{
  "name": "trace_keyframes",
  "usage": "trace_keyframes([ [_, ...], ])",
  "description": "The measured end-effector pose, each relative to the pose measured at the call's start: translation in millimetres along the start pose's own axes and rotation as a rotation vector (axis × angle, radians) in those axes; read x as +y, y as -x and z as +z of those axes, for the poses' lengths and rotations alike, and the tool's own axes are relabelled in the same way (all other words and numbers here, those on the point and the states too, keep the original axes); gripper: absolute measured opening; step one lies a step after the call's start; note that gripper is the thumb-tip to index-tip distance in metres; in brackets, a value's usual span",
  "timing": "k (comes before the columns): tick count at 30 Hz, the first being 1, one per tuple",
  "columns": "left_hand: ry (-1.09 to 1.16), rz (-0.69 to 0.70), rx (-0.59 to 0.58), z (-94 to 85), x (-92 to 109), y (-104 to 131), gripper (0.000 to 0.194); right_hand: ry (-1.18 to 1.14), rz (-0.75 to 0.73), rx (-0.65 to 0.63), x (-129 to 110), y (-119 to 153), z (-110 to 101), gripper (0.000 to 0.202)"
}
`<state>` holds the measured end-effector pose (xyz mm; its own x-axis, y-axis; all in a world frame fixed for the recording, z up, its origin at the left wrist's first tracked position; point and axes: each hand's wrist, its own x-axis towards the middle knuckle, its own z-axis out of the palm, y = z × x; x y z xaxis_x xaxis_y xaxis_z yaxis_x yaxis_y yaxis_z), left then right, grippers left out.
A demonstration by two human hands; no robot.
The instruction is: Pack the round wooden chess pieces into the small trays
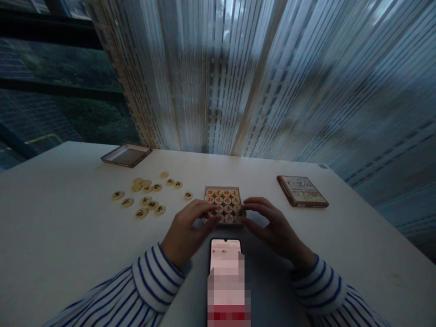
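A small open box point(240, 193) sits in front of me, with rows of round Chinese chess pieces point(219, 200) in it, red characters up. My left hand point(190, 227) is at the box's left side, thumb and fingers curled over its edge and partly hiding the pieces there. At the right front corner, my right hand point(272, 222) pinches a Chinese chess piece with a dark character point(240, 214) between thumb and fingers. This piece overlaps the box's corner; whether it touches the pieces below, I cannot tell. Several black-character pieces point(146, 201) lie scattered to the left.
A lit phone point(225, 263) lies between my forearms, just in front of the box. Far left on the white table point(68, 204) is an open shallow lid point(126, 155). To the right lies a closed printed box point(303, 190). A string curtain point(225, 91) hangs behind the table.
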<state>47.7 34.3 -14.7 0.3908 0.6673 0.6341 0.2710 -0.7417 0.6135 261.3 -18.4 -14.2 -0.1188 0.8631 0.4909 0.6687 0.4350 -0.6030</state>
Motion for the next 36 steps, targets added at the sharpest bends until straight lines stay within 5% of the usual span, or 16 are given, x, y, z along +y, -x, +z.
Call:
trace_keyframes([
  [7,-0.106,-0.056,0.071,-3.0,-4.3,-3.3,0.011,0.107,0.04,-0.056,20.3,3.0,6.6,0.022],
  [36,-0.131,-0.204,0.004,-1.8,-10.4,-1.8,0.017,0.232,0.038,-0.144,20.2,5.1,4.8,0.024],
])
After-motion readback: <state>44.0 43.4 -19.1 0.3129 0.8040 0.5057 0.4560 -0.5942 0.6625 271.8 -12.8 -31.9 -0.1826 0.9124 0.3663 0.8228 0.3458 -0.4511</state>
